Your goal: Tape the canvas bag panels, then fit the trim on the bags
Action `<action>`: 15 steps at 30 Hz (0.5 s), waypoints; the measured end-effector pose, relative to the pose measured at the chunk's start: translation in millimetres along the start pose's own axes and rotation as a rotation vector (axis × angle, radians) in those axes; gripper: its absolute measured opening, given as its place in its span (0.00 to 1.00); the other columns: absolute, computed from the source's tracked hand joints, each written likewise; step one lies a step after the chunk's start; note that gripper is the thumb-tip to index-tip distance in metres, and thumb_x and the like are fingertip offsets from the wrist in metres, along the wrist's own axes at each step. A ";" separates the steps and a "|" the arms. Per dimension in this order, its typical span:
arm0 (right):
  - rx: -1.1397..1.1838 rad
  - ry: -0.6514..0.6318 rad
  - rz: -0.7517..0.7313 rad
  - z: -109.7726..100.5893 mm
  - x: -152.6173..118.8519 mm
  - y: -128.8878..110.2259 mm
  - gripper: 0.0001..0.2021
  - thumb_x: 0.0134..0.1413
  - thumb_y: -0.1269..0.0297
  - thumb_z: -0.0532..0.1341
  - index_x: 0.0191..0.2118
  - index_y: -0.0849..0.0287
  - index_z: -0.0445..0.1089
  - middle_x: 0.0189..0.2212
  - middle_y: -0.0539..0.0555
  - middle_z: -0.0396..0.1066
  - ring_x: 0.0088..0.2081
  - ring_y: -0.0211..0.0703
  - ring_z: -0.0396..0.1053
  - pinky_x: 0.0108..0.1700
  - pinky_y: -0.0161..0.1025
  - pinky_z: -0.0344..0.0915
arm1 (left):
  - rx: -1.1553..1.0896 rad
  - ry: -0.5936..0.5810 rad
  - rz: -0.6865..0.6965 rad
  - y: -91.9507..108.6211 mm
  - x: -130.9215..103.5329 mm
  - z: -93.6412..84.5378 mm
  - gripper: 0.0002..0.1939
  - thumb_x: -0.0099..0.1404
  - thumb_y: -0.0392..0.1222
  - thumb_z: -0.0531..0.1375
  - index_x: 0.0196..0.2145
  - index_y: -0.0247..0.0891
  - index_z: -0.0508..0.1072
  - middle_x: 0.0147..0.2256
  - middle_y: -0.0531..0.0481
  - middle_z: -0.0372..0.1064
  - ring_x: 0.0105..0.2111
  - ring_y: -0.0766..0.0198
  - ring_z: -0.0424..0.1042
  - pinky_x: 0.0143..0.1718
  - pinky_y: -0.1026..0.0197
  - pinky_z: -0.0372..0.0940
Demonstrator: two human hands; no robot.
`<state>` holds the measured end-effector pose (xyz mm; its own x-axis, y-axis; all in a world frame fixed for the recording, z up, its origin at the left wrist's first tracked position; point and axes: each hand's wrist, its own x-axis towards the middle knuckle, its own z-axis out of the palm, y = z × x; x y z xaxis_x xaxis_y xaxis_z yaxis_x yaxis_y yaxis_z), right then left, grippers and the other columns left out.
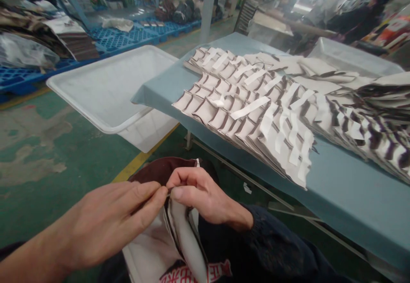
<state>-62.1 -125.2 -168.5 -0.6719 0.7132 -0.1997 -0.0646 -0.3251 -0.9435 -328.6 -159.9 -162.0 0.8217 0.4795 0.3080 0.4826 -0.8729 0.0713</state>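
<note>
A sheet of material (150,236), white on one face and dark brown on the other, hangs folded over my lap. My left hand (109,216) reaches in from the left, its thumb and forefinger pinched on the upper edge of the folded sheet. Right beside those fingertips, my right hand (205,193) pinches the same edge, with its other fingers curled. The fingertips of both hands nearly touch. Whatever lies right between them is too small to make out. Red lettering on dark cloth shows below the sheet.
On the blue-grey table (339,201) lie overlapping rows of white-backed pieces (240,107) with pale strips on them. A white plastic bin (105,90) stands left of the table. Blue pallets (128,39) with stacked goods are behind. A person (361,18) is at the far right.
</note>
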 end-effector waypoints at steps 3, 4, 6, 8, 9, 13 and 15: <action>0.011 0.023 0.015 -1.3 3.6 0.0 0.12 0.54 0.57 0.71 0.31 0.54 0.68 0.23 0.44 0.60 0.25 0.36 0.52 0.26 0.35 0.51 | -0.015 0.005 -0.021 -2.0 1.6 0.4 0.27 0.81 0.27 0.50 0.71 0.41 0.71 0.51 0.47 0.88 0.44 0.57 0.88 0.50 0.63 0.79; -0.002 0.025 -0.006 -2.0 3.8 -0.5 0.10 0.54 0.60 0.70 0.31 0.54 0.68 0.23 0.44 0.61 0.25 0.35 0.53 0.26 0.34 0.52 | -0.041 0.027 -0.060 0.3 1.2 1.2 0.27 0.82 0.27 0.49 0.70 0.41 0.71 0.52 0.49 0.88 0.46 0.59 0.88 0.54 0.63 0.78; -0.063 0.019 -0.106 -3.8 2.5 -2.7 0.05 0.53 0.64 0.66 0.31 0.54 0.69 0.25 0.44 0.64 0.26 0.34 0.57 0.27 0.32 0.56 | -0.103 0.106 -0.170 7.4 1.4 1.6 0.21 0.85 0.32 0.50 0.68 0.44 0.72 0.51 0.51 0.87 0.48 0.62 0.87 0.57 0.66 0.76; -0.176 0.017 -0.235 -5.8 -0.9 -6.0 0.02 0.53 0.68 0.64 0.31 0.55 0.69 0.26 0.43 0.66 0.26 0.33 0.59 0.29 0.31 0.59 | -0.136 0.161 -0.278 14.2 4.7 -1.8 0.14 0.88 0.42 0.53 0.63 0.47 0.74 0.47 0.54 0.86 0.44 0.65 0.87 0.52 0.70 0.76; -0.247 0.018 -0.298 -6.6 -3.1 -7.9 0.03 0.54 0.70 0.63 0.31 0.55 0.70 0.26 0.42 0.66 0.25 0.32 0.60 0.30 0.30 0.60 | -0.155 0.165 -0.309 16.5 7.6 -5.1 0.12 0.88 0.48 0.55 0.60 0.48 0.76 0.44 0.56 0.86 0.41 0.66 0.87 0.46 0.72 0.75; -0.553 0.055 -0.522 -7.4 -12.3 -14.5 0.04 0.57 0.72 0.62 0.34 0.56 0.72 0.27 0.43 0.70 0.25 0.30 0.62 0.31 0.29 0.61 | -0.314 0.087 -0.368 19.0 21.1 -19.1 0.18 0.87 0.59 0.54 0.50 0.51 0.80 0.37 0.61 0.86 0.30 0.71 0.85 0.31 0.76 0.71; -0.694 0.050 -0.583 -7.9 -16.9 -16.8 0.03 0.63 0.69 0.62 0.37 0.56 0.73 0.27 0.46 0.73 0.27 0.33 0.67 0.32 0.31 0.63 | -0.380 0.092 -0.417 19.9 26.3 -20.5 0.22 0.88 0.59 0.51 0.45 0.50 0.81 0.33 0.61 0.86 0.28 0.70 0.84 0.28 0.74 0.70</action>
<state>-43.9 -126.9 -151.4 -0.6381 0.6787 0.3637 0.0854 0.5318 -0.8426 -303.6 -166.5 -133.1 0.5469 0.7955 0.2610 0.6033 -0.5906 0.5360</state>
